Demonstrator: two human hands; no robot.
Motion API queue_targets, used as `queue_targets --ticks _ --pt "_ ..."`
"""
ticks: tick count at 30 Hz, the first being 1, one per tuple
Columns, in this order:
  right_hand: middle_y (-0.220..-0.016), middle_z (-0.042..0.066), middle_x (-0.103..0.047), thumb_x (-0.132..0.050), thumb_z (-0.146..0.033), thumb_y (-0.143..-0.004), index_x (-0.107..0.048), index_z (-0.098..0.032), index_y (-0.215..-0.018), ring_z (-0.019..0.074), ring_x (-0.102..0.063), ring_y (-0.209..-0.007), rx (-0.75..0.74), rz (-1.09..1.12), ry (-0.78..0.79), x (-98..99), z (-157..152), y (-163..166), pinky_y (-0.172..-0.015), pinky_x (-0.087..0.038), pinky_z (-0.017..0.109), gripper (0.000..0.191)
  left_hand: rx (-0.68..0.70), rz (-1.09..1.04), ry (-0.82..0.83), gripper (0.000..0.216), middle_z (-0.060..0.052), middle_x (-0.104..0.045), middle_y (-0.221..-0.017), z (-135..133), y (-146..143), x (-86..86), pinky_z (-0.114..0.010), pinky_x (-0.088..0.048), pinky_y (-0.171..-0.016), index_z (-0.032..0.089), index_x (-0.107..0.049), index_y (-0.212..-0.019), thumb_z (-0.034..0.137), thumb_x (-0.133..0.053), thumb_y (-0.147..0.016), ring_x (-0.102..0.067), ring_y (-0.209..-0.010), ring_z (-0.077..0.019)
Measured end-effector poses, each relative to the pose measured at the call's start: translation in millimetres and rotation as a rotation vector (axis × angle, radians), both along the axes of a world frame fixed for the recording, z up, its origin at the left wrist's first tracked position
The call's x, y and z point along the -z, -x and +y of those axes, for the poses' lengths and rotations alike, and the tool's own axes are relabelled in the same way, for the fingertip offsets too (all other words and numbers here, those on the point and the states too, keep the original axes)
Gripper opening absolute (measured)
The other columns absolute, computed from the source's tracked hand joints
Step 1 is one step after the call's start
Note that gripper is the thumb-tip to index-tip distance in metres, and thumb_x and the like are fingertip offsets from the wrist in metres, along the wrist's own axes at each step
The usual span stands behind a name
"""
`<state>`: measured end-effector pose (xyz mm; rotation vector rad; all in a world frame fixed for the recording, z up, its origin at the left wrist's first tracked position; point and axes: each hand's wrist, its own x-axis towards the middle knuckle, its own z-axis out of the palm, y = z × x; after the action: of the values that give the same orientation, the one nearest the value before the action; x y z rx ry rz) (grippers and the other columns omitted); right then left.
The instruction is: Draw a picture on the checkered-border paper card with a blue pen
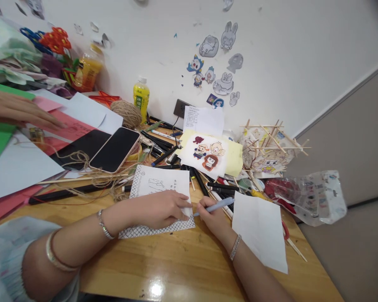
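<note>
My left hand (162, 208) lies flat on a white drawing sheet (159, 182) with a cross-hatched border, pinning it to the wooden table (182, 264). My right hand (212, 218) grips a light blue pen (217, 206), its tip pointing left at the sheet's right edge near my left fingertips. Both wrists wear bracelets. A blank white paper (260, 230) lies just right of my right hand.
Another person's hand (22, 111) rests on pink and green papers at far left. Two phones (115, 149), a twine ball (126, 113), a yellow bottle (141, 96), scattered pens (164, 147), cartoon drawings (208, 155), a stick frame (274, 144) and a plastic bag (311, 195) crowd the table.
</note>
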<state>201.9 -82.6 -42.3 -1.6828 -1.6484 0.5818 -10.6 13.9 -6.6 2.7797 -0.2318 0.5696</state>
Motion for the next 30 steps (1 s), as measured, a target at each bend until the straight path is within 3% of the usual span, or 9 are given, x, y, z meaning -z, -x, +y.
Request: queue_targets --ticks 14,18,22,30 --pt "-0.054 -0.005 -0.048 -0.052 -0.036 -0.086 -0.045 -0.023 -0.059 0.0146 -0.048 -0.056 0.049 0.029 0.005 -3.1 -2.4 0.8 -0.058 -0.037 0.027 0.031 0.018 -0.040 0.059 0.032 -0.009 -0.068 -0.116 -1.8 0.6 -2.1 -0.035 -0.050 -0.090 0.025 -0.073 -0.095 0.003 -0.056 -0.080 -0.065 -0.098 -0.0238" --pt "-0.055 -0.004 -0.049 -0.050 -0.036 -0.087 -0.049 -0.023 -0.061 0.0149 -0.049 -0.055 0.049 0.074 -0.019 -3.8 -3.5 1.7 -0.056 -0.038 0.027 0.029 -0.036 -0.039 0.038 0.035 -0.010 -0.065 -0.118 -4.9 2.8 -4.2 -0.035 -0.049 -0.091 0.025 -0.072 -0.101 0.004 -0.059 -0.077 -0.062 -0.105 -0.0256" --pt "-0.054 -0.004 -0.048 -0.051 -0.034 -0.087 -0.050 -0.023 -0.059 0.0154 -0.050 -0.056 0.052 0.079 -0.053 -5.7 -3.9 2.9 -0.058 -0.039 0.028 0.030 -0.093 0.065 0.037 0.043 -0.011 -0.065 -0.107 -6.4 3.4 -7.5 -0.035 -0.050 -0.089 0.019 -0.066 -0.115 0.004 -0.062 -0.075 -0.062 -0.099 -0.0261" --pt "-0.057 -0.002 -0.054 -0.055 -0.036 -0.086 -0.050 -0.023 -0.059 0.0152 -0.050 -0.057 0.033 0.036 0.013 0.1 -4.5 2.1 -0.054 -0.037 0.026 0.030 -0.064 0.090 0.072 0.024 -0.012 -0.068 -0.107 -4.0 0.3 -4.3 -0.037 -0.050 -0.092 0.016 -0.069 -0.095 0.004 -0.062 -0.076 -0.064 -0.101 -0.0267"
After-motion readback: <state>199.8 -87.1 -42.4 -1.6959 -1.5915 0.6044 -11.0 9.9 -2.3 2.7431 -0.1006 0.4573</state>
